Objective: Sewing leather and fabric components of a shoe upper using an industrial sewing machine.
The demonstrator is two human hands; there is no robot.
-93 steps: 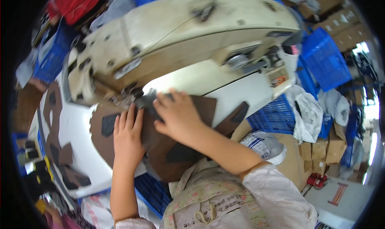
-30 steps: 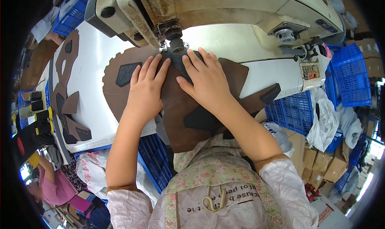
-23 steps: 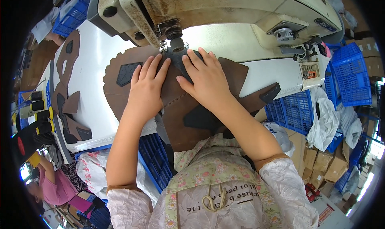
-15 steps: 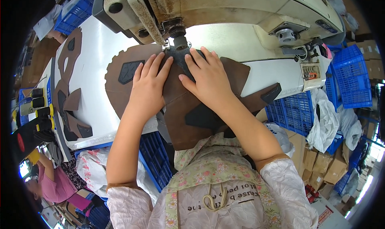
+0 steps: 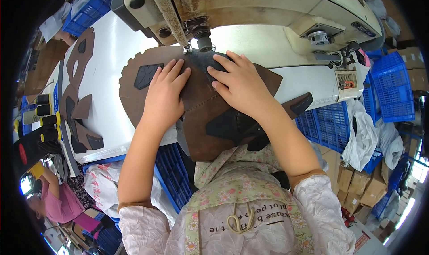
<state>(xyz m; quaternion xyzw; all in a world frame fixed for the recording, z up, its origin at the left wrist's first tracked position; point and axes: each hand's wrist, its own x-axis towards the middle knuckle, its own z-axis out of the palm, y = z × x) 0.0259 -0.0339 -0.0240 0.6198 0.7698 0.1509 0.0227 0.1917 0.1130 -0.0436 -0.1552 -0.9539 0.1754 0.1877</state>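
Note:
A brown leather piece with black patches [image 5: 201, 130] lies on the white sewing table, its near part hanging over the front edge against my apron. My left hand [image 5: 166, 87] rests flat on its left half, fingers stretched toward the presser foot [image 5: 187, 48] of the sewing machine [image 5: 250, 7]. On the black patch just right of the foot, my right hand [image 5: 239, 78] presses down with fingers spread. The foot stands at the leather's far edge. Whether the needle is in the leather cannot be made out.
More brown leather pieces with black patches [image 5: 83, 136] lie on the table's left side. Thread spools [image 5: 49, 121] stand beyond its left edge. Blue crates [image 5: 324, 126] and white bags [image 5: 357, 134] sit at the right. A person in pink [image 5: 62, 203] is at the lower left.
The leather has shifted slightly to the right and away from me under the machine. My right hand has moved a little right with it; my left hand stays nearly in place.

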